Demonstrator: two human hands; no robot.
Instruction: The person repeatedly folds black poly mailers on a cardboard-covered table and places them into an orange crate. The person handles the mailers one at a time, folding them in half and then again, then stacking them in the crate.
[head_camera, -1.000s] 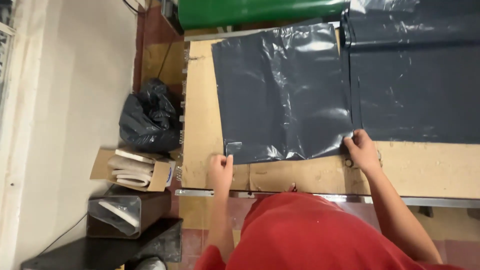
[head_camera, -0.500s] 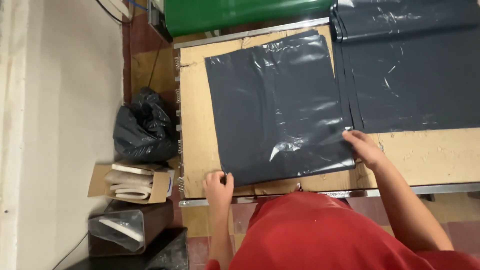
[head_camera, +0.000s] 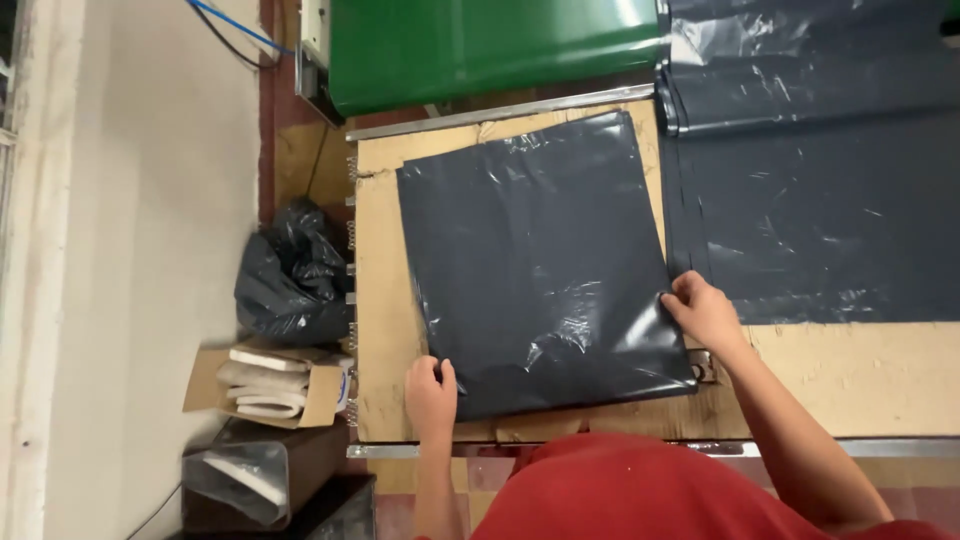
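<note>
A dark grey plastic bag (head_camera: 540, 270) lies flat on the brown desk (head_camera: 380, 300), glossy and lightly creased, turned a little askew. The left hand (head_camera: 431, 394) is curled, pinching the bag's near left corner; the right hand (head_camera: 705, 312) pinches its right edge. A wider dark plastic sheet (head_camera: 820, 180) lies just beside it. Left of the desk, a full black bag (head_camera: 290, 280) sits on the floor.

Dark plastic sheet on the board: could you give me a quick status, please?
Left hand grips the dark plastic sheet at its near-left corner. Right hand pinches its right edge. Sheet flat on board; nothing on top.
</note>
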